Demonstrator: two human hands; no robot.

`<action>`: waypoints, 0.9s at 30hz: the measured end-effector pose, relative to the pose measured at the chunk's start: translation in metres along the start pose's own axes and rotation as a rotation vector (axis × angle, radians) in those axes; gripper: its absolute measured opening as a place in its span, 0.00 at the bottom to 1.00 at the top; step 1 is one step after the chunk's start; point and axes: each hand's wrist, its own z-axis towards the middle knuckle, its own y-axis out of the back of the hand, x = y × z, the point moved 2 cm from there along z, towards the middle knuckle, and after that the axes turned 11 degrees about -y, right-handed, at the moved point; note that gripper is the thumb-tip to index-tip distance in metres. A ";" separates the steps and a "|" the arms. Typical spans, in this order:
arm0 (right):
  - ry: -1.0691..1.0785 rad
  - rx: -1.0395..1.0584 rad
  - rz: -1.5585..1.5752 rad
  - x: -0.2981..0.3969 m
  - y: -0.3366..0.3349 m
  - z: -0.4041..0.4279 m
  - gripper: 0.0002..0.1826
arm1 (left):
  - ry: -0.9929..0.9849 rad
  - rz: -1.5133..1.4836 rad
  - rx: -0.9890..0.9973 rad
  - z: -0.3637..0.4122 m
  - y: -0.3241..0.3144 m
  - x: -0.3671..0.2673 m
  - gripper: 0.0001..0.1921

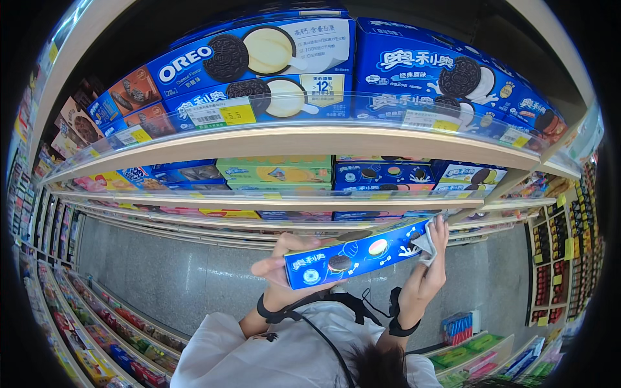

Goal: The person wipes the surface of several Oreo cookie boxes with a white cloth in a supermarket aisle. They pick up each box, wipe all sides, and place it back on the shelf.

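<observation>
A long blue Oreo cookie box (359, 255) is held tilted in front of my chest, its right end higher in the picture. My left hand (281, 262) grips the box's left end, thumb and fingers around it. At the right end, my right hand (429, 257) presses a crumpled white cloth or tissue (428, 247) against the box. Both wrists wear black bands, and a black cable runs down over the white shirt.
Shelves of blue Oreo boxes (281, 53) rise ahead behind a clear plastic lip with price tags. Lower shelves (271, 172) hold more cookie boxes. Other stocked racks (97, 334) stand behind on both sides, over a grey floor (194, 276).
</observation>
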 end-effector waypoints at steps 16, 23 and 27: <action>0.352 0.412 0.068 0.038 -0.037 -0.028 0.25 | 0.218 0.098 -0.089 -0.047 -0.003 0.004 0.26; 0.374 0.553 0.192 0.058 -0.040 -0.042 0.24 | 0.011 0.193 -0.030 -0.049 0.001 0.015 0.39; 0.298 0.451 0.196 0.029 -0.032 -0.029 0.21 | 0.048 -0.016 -0.133 -0.019 -0.006 -0.005 0.41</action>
